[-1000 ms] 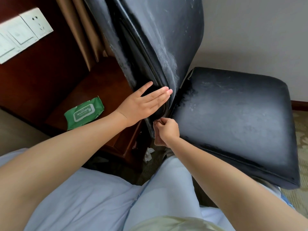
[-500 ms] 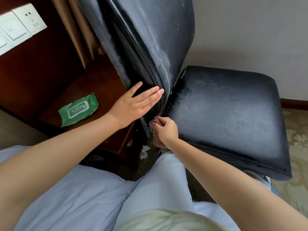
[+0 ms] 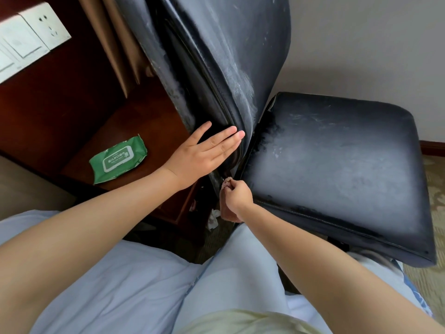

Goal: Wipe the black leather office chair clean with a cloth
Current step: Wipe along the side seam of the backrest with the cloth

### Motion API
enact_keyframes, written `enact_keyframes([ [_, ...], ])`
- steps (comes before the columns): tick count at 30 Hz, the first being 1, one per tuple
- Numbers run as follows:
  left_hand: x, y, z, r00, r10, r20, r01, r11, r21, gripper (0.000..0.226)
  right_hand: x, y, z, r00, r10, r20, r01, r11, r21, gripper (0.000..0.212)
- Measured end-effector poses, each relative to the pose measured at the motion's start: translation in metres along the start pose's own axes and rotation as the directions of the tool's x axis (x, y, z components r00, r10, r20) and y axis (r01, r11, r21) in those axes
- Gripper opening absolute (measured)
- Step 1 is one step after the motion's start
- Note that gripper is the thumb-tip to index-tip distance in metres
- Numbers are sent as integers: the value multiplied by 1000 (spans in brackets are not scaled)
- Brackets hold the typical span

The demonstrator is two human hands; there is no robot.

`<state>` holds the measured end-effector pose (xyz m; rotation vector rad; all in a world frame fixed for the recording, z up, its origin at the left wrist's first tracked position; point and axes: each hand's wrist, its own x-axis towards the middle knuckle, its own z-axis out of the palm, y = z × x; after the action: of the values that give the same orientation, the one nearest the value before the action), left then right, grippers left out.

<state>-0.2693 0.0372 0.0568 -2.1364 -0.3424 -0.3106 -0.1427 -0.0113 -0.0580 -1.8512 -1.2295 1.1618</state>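
Observation:
The black leather chair fills the upper middle and right: its dusty backrest (image 3: 228,56) rises at the top, its seat (image 3: 332,169) spreads to the right. My left hand (image 3: 202,153) presses flat with straight fingers against the lower side edge of the backrest. Just below it, my right hand (image 3: 237,198) grips a small pinkish cloth (image 3: 226,183) at the gap where backrest and seat meet. Most of the cloth is hidden inside the fist.
A green pack of wet wipes (image 3: 118,159) lies on the dark wooden ledge (image 3: 134,124) left of the chair. White wall sockets (image 3: 31,37) sit at the top left. Crumpled tissue (image 3: 213,219) lies on the floor under the chair. Patterned carpet (image 3: 433,189) shows at right.
My right hand has shifted slightly with the cloth at the chair's hinge gap, and a bit of cloth now shows above the fist. My left hand stays pressed on the backrest.

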Motion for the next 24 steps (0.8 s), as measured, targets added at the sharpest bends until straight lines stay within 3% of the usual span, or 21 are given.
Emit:
enact_keyframes([
  [5,-1,-1,3,1000,-11,17,11,1000,20,52,-19,-7,9,976,-182,-120,191,979,67,40],
  [12,-4,1,8,1000,-25,10,25,1000,13,49,-6,-1,11,980,-189,-55,176,966,-187,30],
  [19,-5,-2,11,999,-27,47,25,999,41,58,-17,-11,3,966,-214,-143,229,969,95,40],
  [24,-6,-4,13,997,-21,68,18,998,56,57,-4,-5,-2,966,-258,0,256,958,-130,30],
])
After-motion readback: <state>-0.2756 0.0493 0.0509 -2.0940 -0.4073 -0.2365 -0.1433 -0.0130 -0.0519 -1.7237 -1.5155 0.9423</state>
